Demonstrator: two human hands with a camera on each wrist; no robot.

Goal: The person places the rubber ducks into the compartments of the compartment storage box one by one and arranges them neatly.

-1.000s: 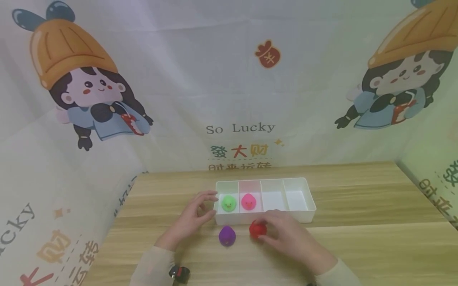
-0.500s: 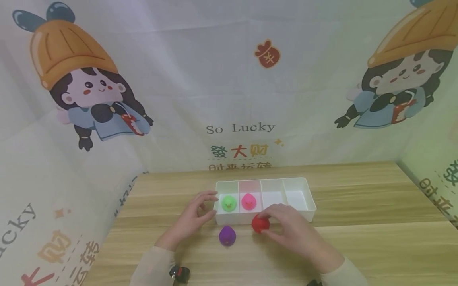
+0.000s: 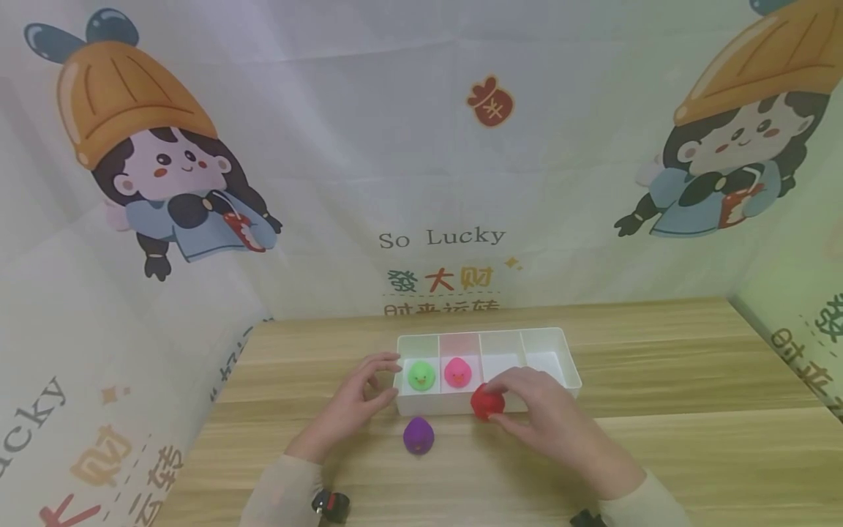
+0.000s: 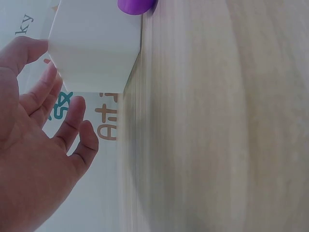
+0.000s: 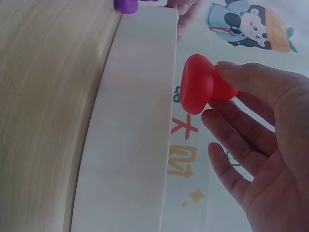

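Observation:
My right hand (image 3: 543,410) pinches a red rubber duck (image 3: 487,402) between thumb and fingers. In the right wrist view the red duck (image 5: 197,84) hangs above the rim level of the white box. My left hand (image 3: 356,391) rests its fingertips and thumb at the left end of the white divided box (image 3: 428,404); in the left wrist view its fingers are loosely bent along the box's edge. A green duck (image 3: 421,375) sits in the leftmost compartment, with a pink duck (image 3: 457,372) in the one beside it. On the table before the box stands a purple duck (image 3: 418,436).
The box stands on a wood-grain table (image 3: 658,380). A printed white cloth (image 3: 566,241) hangs behind and at both sides. Black straps with small devices, one of them a left wrist device (image 3: 331,505), sit at both wrists.
My right hand has lifted the red duck from the table and carried it up and slightly right, to the front wall of the box. The left hand has stayed in place.

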